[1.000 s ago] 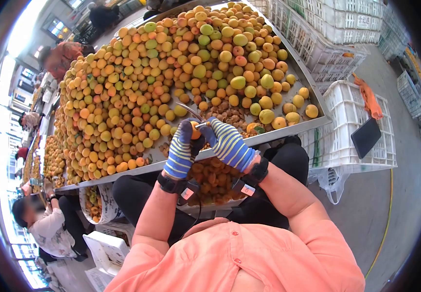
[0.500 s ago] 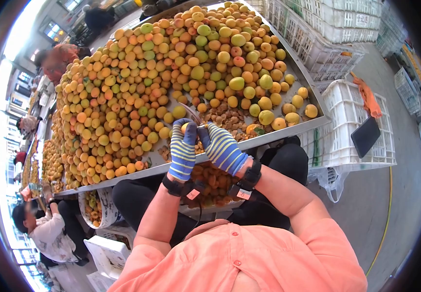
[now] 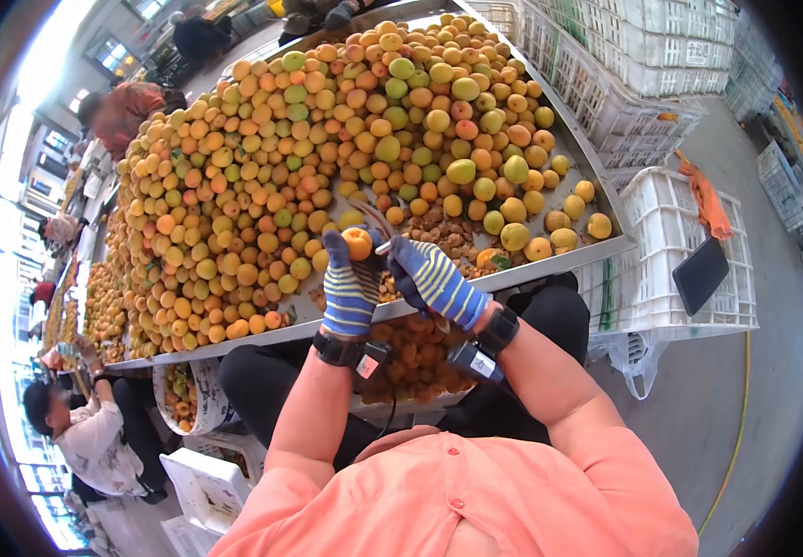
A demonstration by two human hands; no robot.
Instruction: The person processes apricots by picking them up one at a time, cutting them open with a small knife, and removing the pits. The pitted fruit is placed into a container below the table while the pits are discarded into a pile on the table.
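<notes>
Fruit (image 3: 357, 243), orange and round, sits up at the fingertips of the gloved left hand (image 3: 350, 288), its thumb and fingers pinching it from the sides. Just beside it, the gloved right hand (image 3: 432, 281) has its fingers bent in and pressed together on the handle of a curved knife (image 3: 379, 223), the blade pointing away past the fingertips; whether the blade touches the orange one, I can't tell. Beyond the fingers a big pile (image 3: 234, 176) spreads over the metal tray (image 3: 603, 190), with brown scraps (image 3: 441, 228) close past the right fingertips. Below the fingers, under the tray's near edge, is a box of orange pieces (image 3: 411, 357). Well right of the fingers stands a white crate (image 3: 642, 213), with an orange cloth (image 3: 704, 200) and a black slab (image 3: 701, 277) at its far side.
</notes>
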